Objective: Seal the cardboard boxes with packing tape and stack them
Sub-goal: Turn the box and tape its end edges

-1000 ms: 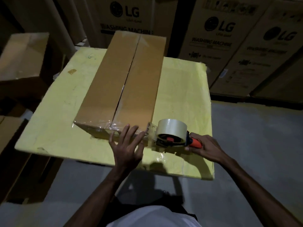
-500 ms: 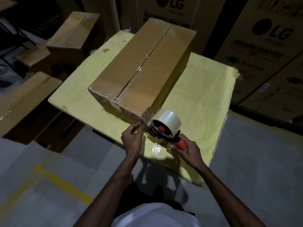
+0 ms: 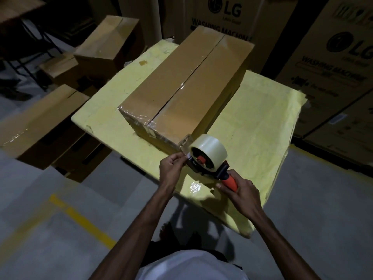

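Box [image 3: 181, 93] lies on table [image 3: 252, 122]. Tape gun [image 3: 207, 156] at box's near right corner. Left hand [image 3: 171, 166] before that corner, right hand [image 3: 240, 190] nearer and further right, both holding the gun. Small boxes [image 3: 109, 43] left of box, off table. Cartons [image 3: 333, 67] behind and right of box.

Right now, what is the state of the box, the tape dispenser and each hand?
Cardboard box: flaps closed, clear tape along the seam, lying on the yellow table.
Tape dispenser: roll loaded, held at the box's near corner.
Left hand: pinches the tape end at the dispenser's front.
Right hand: grips the dispenser's orange handle.
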### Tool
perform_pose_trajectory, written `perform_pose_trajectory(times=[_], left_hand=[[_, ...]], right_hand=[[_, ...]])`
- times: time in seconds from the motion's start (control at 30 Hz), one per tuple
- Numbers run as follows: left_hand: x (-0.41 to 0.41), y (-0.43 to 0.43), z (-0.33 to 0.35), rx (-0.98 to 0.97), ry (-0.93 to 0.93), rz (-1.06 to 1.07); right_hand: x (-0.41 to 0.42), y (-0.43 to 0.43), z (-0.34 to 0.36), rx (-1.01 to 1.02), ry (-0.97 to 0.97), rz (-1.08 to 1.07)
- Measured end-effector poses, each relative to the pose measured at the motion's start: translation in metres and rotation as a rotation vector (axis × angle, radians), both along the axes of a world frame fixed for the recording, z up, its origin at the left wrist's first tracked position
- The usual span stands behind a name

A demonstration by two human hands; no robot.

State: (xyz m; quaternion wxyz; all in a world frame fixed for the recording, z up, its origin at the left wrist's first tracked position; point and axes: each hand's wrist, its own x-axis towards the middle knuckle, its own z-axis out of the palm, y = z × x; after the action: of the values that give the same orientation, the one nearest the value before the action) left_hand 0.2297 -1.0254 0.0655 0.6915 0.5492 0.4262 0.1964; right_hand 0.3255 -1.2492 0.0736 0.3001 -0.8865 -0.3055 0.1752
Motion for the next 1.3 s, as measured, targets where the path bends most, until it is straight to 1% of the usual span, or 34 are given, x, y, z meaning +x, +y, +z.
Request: perform_pose_trajectory(times=[0.07,0.23,0.33,0.5,0.6,0.67,0.77,0.9,1.0,1.13,1.3], left_hand=[[-0.001,-0.006,0.002,-0.089,-0.044,0.020],[0.005,-0.009,0.009,-0.291,-0.071,0.018],[0.007,-0.010,0.010,-0.306,-0.065,0.043],[0.011,-0.011,0.015,-0.285,-0.079,0.264],[0.014,-0.012,0.019,-0.359,-0.158,0.328],[0.014,-0.011,0.019,-0.382,-0.148,0.344],[0.016,-0.011,0.017,-0.338,-0.114,0.313],[0.014,-0.011,0.016,-0.263,-0.120,0.242],[0.013,-0.011,0.018,-0.268,-0.141,0.199],[0.011,-0.009,0.019,-0.253,-0.142,0.204],[0.010,-0.008,0.016,-0.204,-0.115,0.219]], right_hand=[[-0.001,-0.005,0.011,-0.042,-0.047,0.012],[-0.006,-0.005,0.031,-0.134,-0.104,0.060],[-0.004,-0.003,0.044,-0.191,-0.137,0.080],[-0.001,0.000,0.063,-0.255,-0.196,0.101],[-0.001,0.002,0.074,-0.299,-0.203,0.128],[-0.002,0.005,0.081,-0.330,-0.180,0.149],[-0.007,0.008,0.086,-0.338,-0.151,0.160],[-0.016,0.009,0.077,-0.322,-0.125,0.092],[-0.026,0.010,0.065,-0.285,-0.082,0.043],[-0.034,0.014,0.062,-0.281,-0.116,0.039],[-0.038,0.019,0.064,-0.268,-0.104,0.026]])
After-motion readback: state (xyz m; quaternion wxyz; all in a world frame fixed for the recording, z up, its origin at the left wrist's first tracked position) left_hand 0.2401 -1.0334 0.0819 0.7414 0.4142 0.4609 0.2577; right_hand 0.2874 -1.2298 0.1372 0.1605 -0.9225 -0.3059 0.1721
